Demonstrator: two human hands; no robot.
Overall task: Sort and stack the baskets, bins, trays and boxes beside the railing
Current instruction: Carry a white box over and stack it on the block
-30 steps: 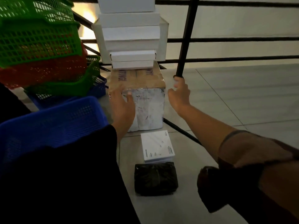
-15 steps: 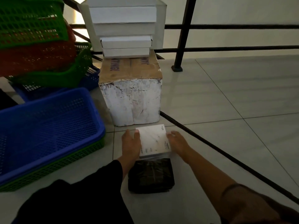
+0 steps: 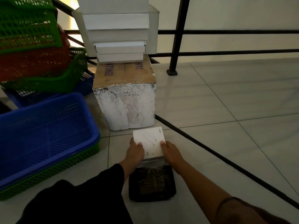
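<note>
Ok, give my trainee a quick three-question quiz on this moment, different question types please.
1. True or false: both hands hold the small white box.
2. Multiple choice: what sits directly on the taped cardboard box? A) a red basket B) a stack of flat white boxes C) a black parcel
3. Fill in: the blue basket in front is nested in a ____ basket.

Key
1. True: the left hand and the right hand grip its near corners, thumbs on top.
2. B: the stack of flat white boxes.
3. Green: the green basket shows under its rim.
</note>
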